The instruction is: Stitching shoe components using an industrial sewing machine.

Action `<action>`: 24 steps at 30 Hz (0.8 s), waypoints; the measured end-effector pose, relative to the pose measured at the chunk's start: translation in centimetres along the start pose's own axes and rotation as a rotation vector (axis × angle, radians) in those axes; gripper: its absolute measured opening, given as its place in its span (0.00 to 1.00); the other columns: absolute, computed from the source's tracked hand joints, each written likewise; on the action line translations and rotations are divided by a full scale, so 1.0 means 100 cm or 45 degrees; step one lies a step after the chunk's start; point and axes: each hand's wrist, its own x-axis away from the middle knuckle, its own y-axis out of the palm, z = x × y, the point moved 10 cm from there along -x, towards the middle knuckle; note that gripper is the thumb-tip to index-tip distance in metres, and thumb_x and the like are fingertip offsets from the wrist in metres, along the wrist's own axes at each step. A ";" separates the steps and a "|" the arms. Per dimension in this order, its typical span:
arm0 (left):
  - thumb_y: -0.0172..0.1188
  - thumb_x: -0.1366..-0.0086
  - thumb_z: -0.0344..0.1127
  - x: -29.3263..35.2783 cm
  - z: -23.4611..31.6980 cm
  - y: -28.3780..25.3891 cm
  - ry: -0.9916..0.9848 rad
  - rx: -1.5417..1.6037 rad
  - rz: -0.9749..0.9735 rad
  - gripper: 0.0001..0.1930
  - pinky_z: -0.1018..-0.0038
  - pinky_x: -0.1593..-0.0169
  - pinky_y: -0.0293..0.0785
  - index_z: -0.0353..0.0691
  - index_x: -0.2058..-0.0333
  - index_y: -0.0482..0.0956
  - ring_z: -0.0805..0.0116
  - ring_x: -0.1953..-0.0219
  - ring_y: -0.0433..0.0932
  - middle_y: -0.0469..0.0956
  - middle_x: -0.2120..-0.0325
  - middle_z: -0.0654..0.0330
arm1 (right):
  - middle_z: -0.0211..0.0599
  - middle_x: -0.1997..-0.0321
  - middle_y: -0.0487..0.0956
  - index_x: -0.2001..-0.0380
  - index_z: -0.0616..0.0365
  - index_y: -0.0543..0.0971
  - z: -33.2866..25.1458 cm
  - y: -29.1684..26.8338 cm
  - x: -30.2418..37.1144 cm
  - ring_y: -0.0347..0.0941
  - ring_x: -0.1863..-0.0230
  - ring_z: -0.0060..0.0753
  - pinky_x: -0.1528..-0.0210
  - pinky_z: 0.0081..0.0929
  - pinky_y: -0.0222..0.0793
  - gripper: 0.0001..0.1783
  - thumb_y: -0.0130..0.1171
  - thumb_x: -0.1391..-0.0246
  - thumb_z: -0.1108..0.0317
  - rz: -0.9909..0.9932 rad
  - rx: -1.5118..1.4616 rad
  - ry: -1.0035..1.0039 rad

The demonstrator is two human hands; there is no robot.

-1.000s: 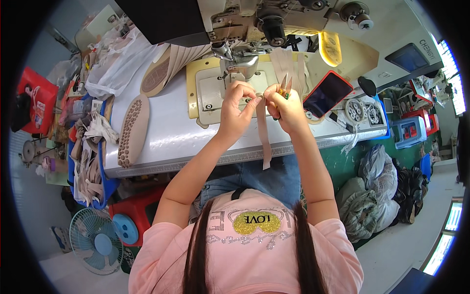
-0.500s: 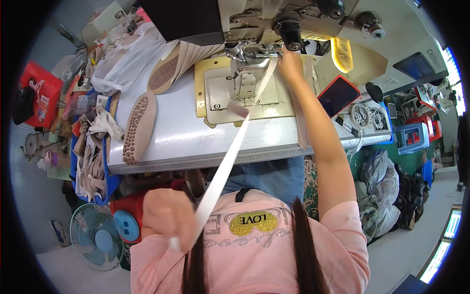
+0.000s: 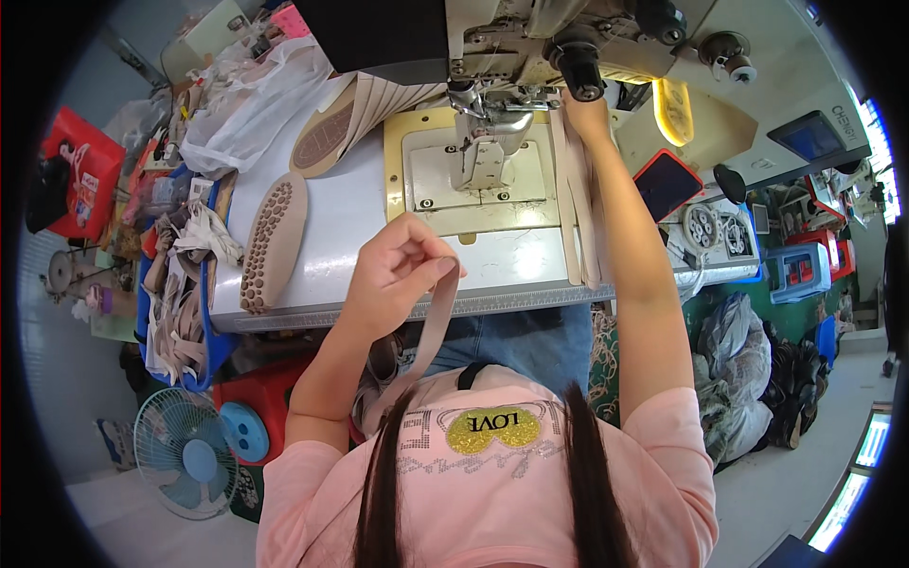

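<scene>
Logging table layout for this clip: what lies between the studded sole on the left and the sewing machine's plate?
In the head view, only bare white tabletop lies between the studded sole and the plate. The left hand with the strip is nearer the table's front edge.

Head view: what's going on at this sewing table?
A person sits at an industrial sewing machine. The left hand pinches a beige strap that trails down toward the lap. The right hand reaches up beside the needle area, by a bundle of similar straps. Two shoe soles lie on the table's left.
</scene>
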 end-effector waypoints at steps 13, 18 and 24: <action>0.53 0.45 0.28 -0.027 -0.022 -0.026 0.214 -0.698 0.120 0.08 0.79 0.73 0.68 0.36 0.70 0.62 0.75 0.77 0.72 0.70 0.80 0.60 | 0.29 0.79 0.74 0.72 0.63 0.74 -0.144 0.018 0.258 0.62 0.81 0.10 0.79 0.11 0.57 0.05 0.52 0.53 0.74 -1.060 -1.221 0.364; 0.60 0.55 0.53 -0.011 0.010 -0.219 -0.197 -1.829 0.637 0.34 0.65 0.57 0.65 0.35 0.55 0.62 0.52 0.60 0.71 0.72 0.66 0.46 | 0.31 0.81 0.75 0.75 0.64 0.72 -0.160 -0.020 0.237 0.66 0.79 0.14 0.78 0.10 0.59 0.04 0.51 0.51 0.73 -0.965 -1.292 0.249; 0.66 0.66 0.54 0.042 -0.051 -0.324 -0.730 -1.607 0.589 0.50 0.68 0.55 0.66 0.31 0.47 0.53 0.53 0.57 0.70 0.67 0.58 0.39 | 0.33 0.81 0.75 0.74 0.65 0.72 -0.156 -0.013 0.235 0.68 0.80 0.15 0.78 0.13 0.62 0.05 0.51 0.51 0.73 -0.932 -1.272 0.176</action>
